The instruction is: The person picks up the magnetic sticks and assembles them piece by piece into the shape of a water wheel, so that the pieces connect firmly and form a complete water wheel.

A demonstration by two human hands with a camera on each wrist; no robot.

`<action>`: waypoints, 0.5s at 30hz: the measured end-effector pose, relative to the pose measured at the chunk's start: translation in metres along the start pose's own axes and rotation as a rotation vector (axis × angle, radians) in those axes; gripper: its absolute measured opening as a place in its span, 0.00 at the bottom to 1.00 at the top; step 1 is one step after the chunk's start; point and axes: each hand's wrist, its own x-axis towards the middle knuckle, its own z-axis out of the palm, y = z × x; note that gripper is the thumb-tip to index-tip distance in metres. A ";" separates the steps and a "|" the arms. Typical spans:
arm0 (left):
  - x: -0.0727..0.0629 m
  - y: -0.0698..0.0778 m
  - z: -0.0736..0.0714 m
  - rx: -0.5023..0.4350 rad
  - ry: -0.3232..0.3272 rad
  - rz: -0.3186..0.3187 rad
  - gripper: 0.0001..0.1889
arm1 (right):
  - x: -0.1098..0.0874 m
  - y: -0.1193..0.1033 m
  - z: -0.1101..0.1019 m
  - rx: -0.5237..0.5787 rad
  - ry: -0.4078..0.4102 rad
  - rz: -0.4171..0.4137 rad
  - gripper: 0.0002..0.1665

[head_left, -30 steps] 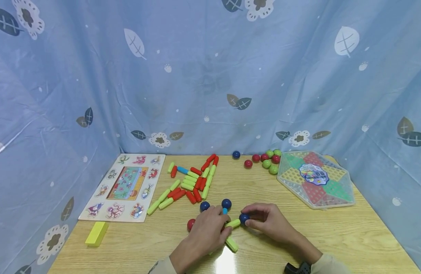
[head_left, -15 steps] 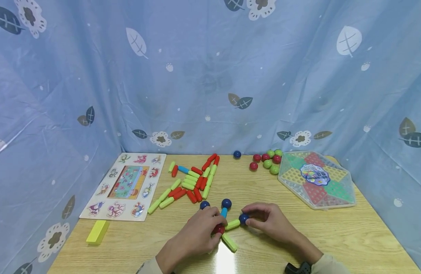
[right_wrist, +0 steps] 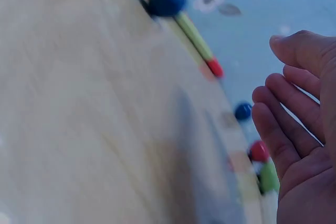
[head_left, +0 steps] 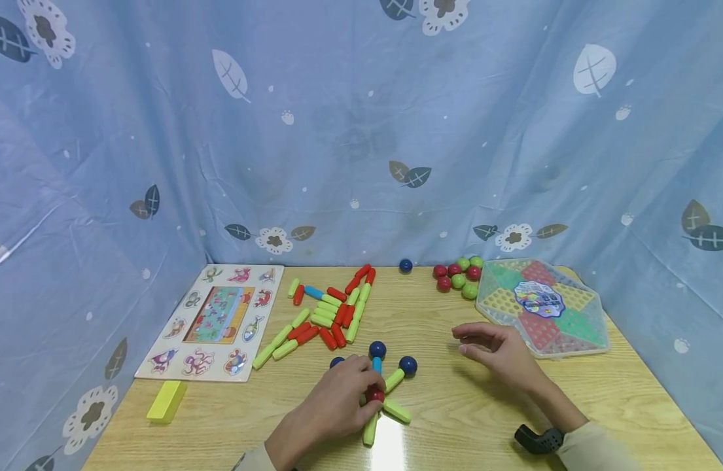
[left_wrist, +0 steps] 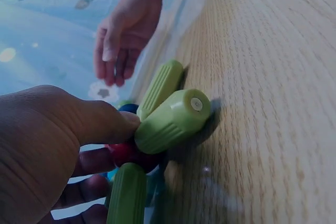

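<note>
In the head view my left hand (head_left: 340, 402) pinches a red ball (head_left: 375, 394) at the centre of a star-shaped magnetic stick-and-ball build. A blue stick (head_left: 377, 365) runs from it to a blue ball (head_left: 377, 350). One yellow-green stick (head_left: 394, 379) ends in another blue ball (head_left: 407, 366); two bare-ended ones (head_left: 396, 411) point towards the front. A third blue ball (head_left: 336, 362) is partly hidden behind the hand. The left wrist view shows my thumb by a green stick (left_wrist: 173, 121). My right hand (head_left: 502, 356) hovers to the right, holding nothing, fingers relaxed.
Loose red, green and blue sticks (head_left: 337, 314) lie back left. Red and green balls (head_left: 458, 281) cluster at the back, near a lone blue ball (head_left: 405, 265). A hexagonal game box (head_left: 540, 307) stands right; a picture puzzle board (head_left: 211, 320) and yellow block (head_left: 167, 401) lie left.
My right hand has let go of the blue ball and drawn away to the right. The build has turned and shifted slightly left. One red ball at the back has rolled right to the cluster.
</note>
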 end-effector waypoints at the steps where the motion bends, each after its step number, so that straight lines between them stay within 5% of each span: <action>1: 0.000 0.000 0.000 -0.001 0.004 0.001 0.06 | 0.001 0.001 -0.007 -0.013 0.013 -0.003 0.18; 15: -0.003 0.000 0.003 -0.012 0.023 -0.031 0.07 | 0.034 0.014 -0.073 -0.260 0.133 0.098 0.22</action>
